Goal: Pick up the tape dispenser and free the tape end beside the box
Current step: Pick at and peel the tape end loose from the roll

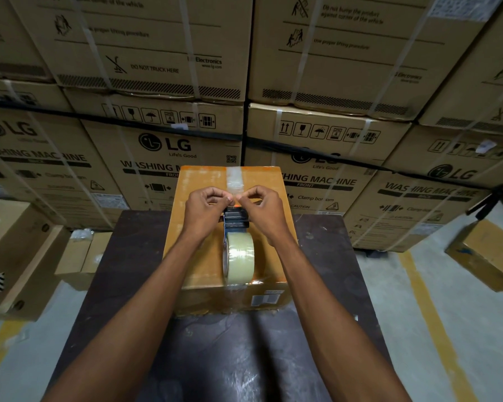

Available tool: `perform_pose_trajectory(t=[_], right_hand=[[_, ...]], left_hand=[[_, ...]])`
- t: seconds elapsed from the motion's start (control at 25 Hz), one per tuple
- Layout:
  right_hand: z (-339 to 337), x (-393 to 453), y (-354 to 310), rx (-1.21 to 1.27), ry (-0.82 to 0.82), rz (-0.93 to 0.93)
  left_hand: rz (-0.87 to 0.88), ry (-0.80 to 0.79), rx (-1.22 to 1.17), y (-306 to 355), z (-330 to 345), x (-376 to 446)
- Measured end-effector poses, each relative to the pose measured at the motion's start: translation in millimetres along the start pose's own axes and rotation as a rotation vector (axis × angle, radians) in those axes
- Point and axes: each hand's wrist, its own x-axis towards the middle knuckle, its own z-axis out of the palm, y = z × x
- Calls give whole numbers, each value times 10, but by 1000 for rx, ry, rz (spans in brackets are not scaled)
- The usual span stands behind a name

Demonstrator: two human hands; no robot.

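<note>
A tape dispenser [236, 248] with a black head and a pale clear tape roll rests on top of an orange-brown cardboard box [199, 256] on a dark table. My left hand [205, 211] and my right hand [263, 208] meet just above the dispenser's black head, fingertips pinched together on the tape end [235, 198]. A strip of clear tape [234, 178] runs along the box's top seam beyond my fingers. The dispenser's handle is hidden.
The dark table [145, 285] extends toward me. Stacked washing machine cartons [163, 146] form a wall behind. Smaller cardboard boxes [79, 256] stand at the left, another box [488, 253] at the right on a grey floor with yellow lines.
</note>
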Motion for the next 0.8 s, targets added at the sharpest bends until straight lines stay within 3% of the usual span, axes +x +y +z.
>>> perform_pose_trajectory(t=[0.52,0.8], right_hand=[[69,-91,-4,-23,129,2],[97,-79,68,17,117,27]], left_hand=[[-15,-41,-23,16,-45,9],[-12,-44,-35,-9,-38,45]])
